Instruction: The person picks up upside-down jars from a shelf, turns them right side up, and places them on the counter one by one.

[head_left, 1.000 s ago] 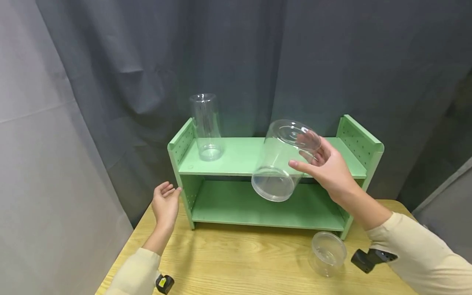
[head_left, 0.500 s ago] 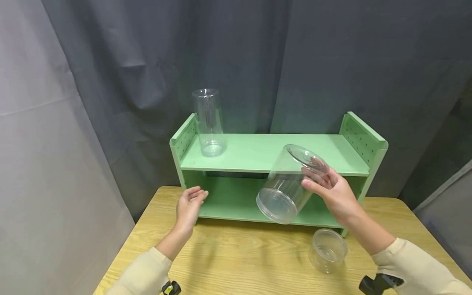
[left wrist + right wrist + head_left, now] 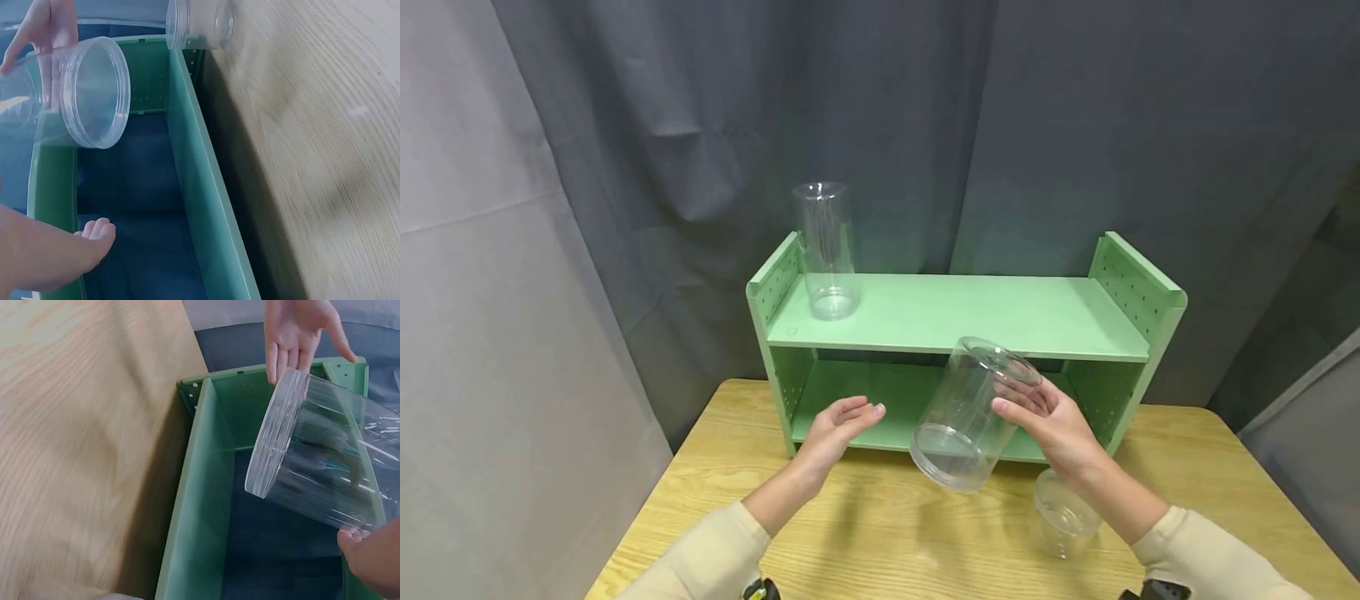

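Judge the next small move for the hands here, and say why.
Probably bring the left hand across to steady the open rim of the clear jar. The right hand alone grips it, tilted in the air before the green shelf, and the left hand is open, close by and holding nothing.

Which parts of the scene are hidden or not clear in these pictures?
- Small clear jar, head view: partly covered by the right forearm, so its base is unseen.
- Right hand, right wrist view: cut by the bottom edge, only a fingertip shows.
- Lower shelf of the green rack, head view: its middle hides behind the big clear jar.
- Left hand, left wrist view: blurred, cut by the edge.
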{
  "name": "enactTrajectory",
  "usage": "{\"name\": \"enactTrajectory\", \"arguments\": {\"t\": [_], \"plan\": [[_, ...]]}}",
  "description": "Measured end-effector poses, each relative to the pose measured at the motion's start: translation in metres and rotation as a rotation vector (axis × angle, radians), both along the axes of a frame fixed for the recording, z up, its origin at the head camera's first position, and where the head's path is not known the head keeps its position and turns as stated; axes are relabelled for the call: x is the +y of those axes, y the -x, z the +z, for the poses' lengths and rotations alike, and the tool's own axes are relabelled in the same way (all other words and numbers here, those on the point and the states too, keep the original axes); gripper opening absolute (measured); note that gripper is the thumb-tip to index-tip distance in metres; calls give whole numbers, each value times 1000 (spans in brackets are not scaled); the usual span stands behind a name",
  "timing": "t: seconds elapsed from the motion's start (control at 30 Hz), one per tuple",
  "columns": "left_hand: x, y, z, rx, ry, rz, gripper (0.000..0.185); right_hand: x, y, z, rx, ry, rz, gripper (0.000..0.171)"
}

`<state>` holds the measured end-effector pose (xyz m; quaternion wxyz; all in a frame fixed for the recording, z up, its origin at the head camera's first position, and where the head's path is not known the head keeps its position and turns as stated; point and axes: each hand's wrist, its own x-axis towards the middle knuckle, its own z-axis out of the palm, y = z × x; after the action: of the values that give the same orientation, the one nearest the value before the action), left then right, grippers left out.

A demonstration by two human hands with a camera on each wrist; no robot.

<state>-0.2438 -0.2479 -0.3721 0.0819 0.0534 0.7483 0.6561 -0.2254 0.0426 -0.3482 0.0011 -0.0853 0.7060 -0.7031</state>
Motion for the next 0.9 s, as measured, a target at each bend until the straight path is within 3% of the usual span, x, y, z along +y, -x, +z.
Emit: {"name": "enactTrajectory", "arguments": {"t": [0.27,0.5,0.63,0.9], "plan": [[11,-1,4,25,50,-183,76,-11,-2,-6,-23,71,28,68],[18,-4,-1,49,137,-353,86,-19,-6,-11,-58,70,54,66],[22,-5,-5,64,183,-389,93,-20,-6,-13,-53,69,77,66],[28,-8,-11,153,286,-378,91,-20,-8,-13,-109,119,111,69]]}}
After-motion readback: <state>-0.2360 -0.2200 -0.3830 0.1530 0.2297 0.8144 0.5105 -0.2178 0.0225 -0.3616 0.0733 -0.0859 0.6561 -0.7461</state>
